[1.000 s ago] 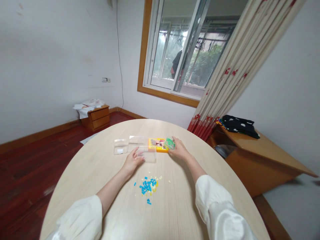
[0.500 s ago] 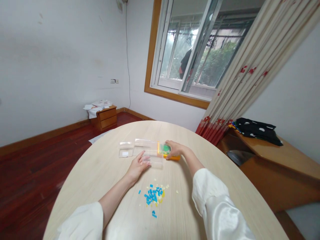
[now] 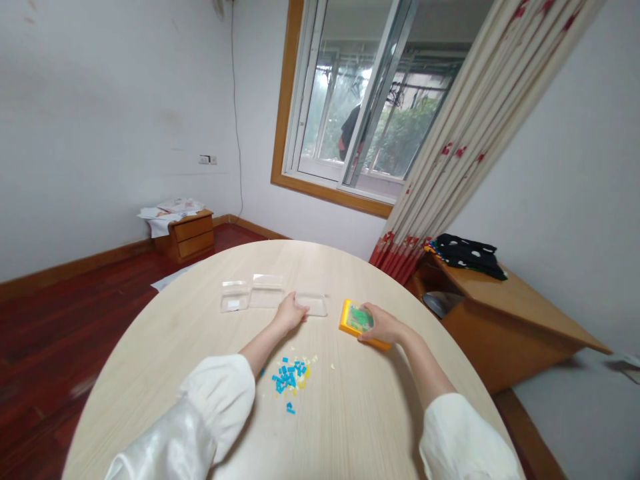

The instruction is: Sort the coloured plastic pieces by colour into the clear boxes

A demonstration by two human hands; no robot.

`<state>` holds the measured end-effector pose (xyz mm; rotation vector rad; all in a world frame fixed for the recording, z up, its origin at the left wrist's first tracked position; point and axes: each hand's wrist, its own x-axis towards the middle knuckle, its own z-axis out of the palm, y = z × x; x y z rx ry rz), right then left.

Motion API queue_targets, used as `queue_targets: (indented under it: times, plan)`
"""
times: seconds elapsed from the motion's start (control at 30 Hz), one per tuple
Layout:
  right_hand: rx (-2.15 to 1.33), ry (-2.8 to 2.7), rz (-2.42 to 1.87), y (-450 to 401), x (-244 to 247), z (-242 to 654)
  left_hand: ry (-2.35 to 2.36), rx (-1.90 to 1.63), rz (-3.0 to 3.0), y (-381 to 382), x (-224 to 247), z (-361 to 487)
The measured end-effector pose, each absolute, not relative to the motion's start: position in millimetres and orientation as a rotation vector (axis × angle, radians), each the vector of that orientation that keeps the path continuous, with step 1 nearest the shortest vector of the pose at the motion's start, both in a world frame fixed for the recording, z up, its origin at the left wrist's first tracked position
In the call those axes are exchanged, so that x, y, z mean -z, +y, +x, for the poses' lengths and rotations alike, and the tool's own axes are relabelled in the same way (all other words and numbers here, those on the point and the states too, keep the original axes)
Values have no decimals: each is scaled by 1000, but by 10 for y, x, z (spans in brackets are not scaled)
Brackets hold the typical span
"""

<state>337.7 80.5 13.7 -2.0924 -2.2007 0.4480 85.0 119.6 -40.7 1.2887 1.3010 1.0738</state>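
At the far side of the table my left hand (image 3: 290, 315) is closed on the near left edge of a clear plastic box (image 3: 314, 305). To its left stand two more clear boxes, a wider box (image 3: 267, 293) and a smaller box (image 3: 234, 297) with a white label. My right hand (image 3: 383, 325) grips a yellow box (image 3: 350, 320) from its right end; something green shows through its top. Nearer to me lies a loose pile of small blue pieces (image 3: 287, 379), mixed with yellow and pale pieces (image 3: 305, 379).
Everything on the round wooden table (image 3: 330, 413) sits within its curved edge. A wooden desk (image 3: 480, 300) with folded black cloth (image 3: 467, 255) stands to the right. At the back left is a small drawer cabinet (image 3: 190, 237) topped with papers. A curtain (image 3: 450, 153) hangs beside the window.
My right hand has drawn the yellow box right and towards me, away from the clear boxes. My left hand has moved its clear box back, in line with the others. The view has turned right.
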Motion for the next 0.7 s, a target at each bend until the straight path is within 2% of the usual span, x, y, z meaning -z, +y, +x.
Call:
queue_targets:
  times: [0.3,0.5,0.7]
  plan:
    - [-343,-2159,-2153,647,-152,3287,1547,-1034,1722,1168,268,519]
    - [-333,-2156,-2150,640,-140,3291,1614,-788,2451,1086,295,287]
    - [-343,-2142,-2136,625,-161,3268,1573,-726,2581,1207,387,204]
